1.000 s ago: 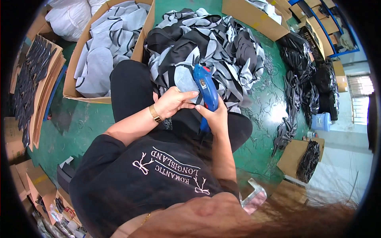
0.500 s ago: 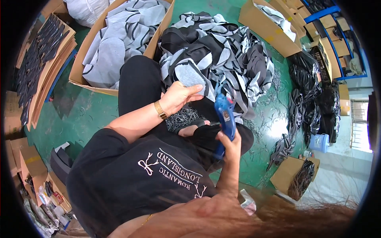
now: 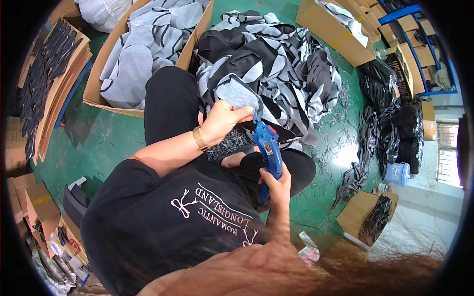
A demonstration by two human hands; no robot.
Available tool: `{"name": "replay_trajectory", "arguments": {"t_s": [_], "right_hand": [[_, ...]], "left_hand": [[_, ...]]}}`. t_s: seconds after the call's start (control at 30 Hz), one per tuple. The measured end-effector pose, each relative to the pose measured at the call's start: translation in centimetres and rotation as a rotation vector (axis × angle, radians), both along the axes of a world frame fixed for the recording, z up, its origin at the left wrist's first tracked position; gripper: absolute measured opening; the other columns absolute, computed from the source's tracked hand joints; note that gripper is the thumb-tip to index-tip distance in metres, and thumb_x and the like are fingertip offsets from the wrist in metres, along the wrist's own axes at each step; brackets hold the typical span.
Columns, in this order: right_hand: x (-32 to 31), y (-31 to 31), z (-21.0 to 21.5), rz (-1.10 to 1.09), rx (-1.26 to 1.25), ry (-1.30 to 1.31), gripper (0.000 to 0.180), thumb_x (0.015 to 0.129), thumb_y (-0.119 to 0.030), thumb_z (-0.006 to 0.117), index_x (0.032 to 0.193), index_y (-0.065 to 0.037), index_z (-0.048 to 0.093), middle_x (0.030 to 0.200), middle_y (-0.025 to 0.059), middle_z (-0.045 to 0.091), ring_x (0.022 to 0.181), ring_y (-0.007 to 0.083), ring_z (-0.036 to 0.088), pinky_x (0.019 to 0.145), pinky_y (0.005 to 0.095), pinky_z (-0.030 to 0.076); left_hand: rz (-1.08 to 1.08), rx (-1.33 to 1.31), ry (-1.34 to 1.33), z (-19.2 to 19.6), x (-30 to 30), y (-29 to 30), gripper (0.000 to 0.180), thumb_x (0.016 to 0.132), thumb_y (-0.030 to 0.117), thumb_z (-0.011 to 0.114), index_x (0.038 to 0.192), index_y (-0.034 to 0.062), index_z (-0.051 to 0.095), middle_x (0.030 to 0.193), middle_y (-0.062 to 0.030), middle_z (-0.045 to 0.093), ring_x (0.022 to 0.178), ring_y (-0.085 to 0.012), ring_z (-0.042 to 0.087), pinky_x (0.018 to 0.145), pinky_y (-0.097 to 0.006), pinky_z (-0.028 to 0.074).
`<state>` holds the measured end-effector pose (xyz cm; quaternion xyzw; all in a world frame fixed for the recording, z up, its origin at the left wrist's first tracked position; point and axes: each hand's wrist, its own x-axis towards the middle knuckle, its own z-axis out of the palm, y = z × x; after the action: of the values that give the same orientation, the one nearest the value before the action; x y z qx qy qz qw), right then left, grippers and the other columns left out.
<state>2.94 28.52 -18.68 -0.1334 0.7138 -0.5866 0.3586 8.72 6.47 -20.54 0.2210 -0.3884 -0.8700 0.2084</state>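
The grey cloth piece (image 3: 237,93) is in front of the person, above the near edge of a big heap (image 3: 296,69) of black and grey cloth. The left hand (image 3: 219,121) pinches its near part, thumb lying on top; the fingers under it are mostly hidden. The right hand (image 3: 276,182) is closed around the handle of a blue cutter (image 3: 269,148), whose head is at the right edge of the cloth; whether the blade already bites, I cannot tell.

In my judgement, the step in hand is trimming along this edge. The next move seems to call for the left hand to hold the cloth firm, its thumb away from the blade, while the right hand guides the cutter along the border.

Under the hands, thin dark scraps (image 3: 229,143) lie on the floor. To the left of the heap, a large open carton (image 3: 195,44) contains many light grey pieces (image 3: 136,64) with dark lines. Beyond the heap to the right, another carton (image 3: 331,37) holds whitish cloth (image 3: 345,22). At lower right, a black bundle (image 3: 376,217) lies in a small carton (image 3: 355,212), near a light blue pail (image 3: 397,173), whose content I cannot see.
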Motion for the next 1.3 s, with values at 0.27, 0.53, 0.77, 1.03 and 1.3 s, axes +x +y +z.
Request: {"name": "replay_trajectory", "arguments": {"t_s": [0.27, 0.53, 0.77, 1.03, 1.3], "right_hand": [[-0.2, -0.1, 0.5, -0.008, -0.004, 0.010, 0.030, 0.075, -0.006, 0.068, 0.101, 0.004, 0.057, 0.072, 0.0042, 0.058, 0.056, 0.0107, 0.055, 0.051, 0.0243, 0.045], [-0.7, 0.0, 1.3, -0.007, -0.028, -0.023, 0.029, 0.075, -0.004, 0.067, 0.101, 0.003, 0.057, 0.072, 0.0044, 0.058, 0.055, 0.0109, 0.055, 0.051, 0.0245, 0.045], [-1.8, -0.8, 2.5, -0.116, -0.132, 0.044, 0.031, 0.073, -0.003, 0.065, 0.102, 0.004, 0.056, 0.073, 0.0057, 0.057, 0.056, 0.0132, 0.055, 0.052, 0.0245, 0.045], [-3.6, -4.9, 1.4, -0.030, 0.026, 0.475, 0.040, 0.065, -0.011, 0.080, 0.097, -0.001, 0.058, 0.078, 0.0046, 0.062, 0.068, 0.0114, 0.058, 0.064, 0.0270, 0.048], [-3.8, -3.8, -0.3, -0.063, -0.027, 0.204, 0.032, 0.075, -0.004, 0.071, 0.102, 0.002, 0.056, 0.081, 0.0036, 0.059, 0.068, 0.0106, 0.059, 0.063, 0.0258, 0.050]], "left_hand": [[-0.023, -0.041, 0.001, 0.0, 0.1, 0.0, 0.016, 0.087, 0.007, 0.064, 0.098, -0.0039, 0.065, 0.091, -0.0081, 0.067, 0.081, -0.0136, 0.065, 0.075, -0.026, 0.053], [-0.101, -0.349, -0.036, -0.2, 0.6, -0.2, 0.015, 0.087, 0.009, 0.064, 0.094, -0.0042, 0.066, 0.085, -0.0057, 0.067, 0.078, -0.0112, 0.064, 0.072, -0.023, 0.051], [-0.178, -0.120, 0.008, -0.1, 0.6, 0.4, 0.020, 0.086, 0.006, 0.064, 0.105, -0.0010, 0.062, 0.096, -0.0055, 0.066, 0.085, -0.0123, 0.063, 0.075, -0.026, 0.054], [-0.350, 0.105, -0.003, 0.9, 0.5, 1.8, 0.030, 0.088, 0.015, 0.063, 0.116, 0.0058, 0.057, 0.105, -0.0042, 0.063, 0.090, -0.0135, 0.064, 0.071, -0.028, 0.056], [-0.260, 0.097, -0.085, -0.1, 0.3, 0.4, 0.034, 0.088, 0.021, 0.065, 0.117, 0.0079, 0.057, 0.104, -0.0014, 0.064, 0.089, -0.0121, 0.063, 0.074, -0.027, 0.054]]}}
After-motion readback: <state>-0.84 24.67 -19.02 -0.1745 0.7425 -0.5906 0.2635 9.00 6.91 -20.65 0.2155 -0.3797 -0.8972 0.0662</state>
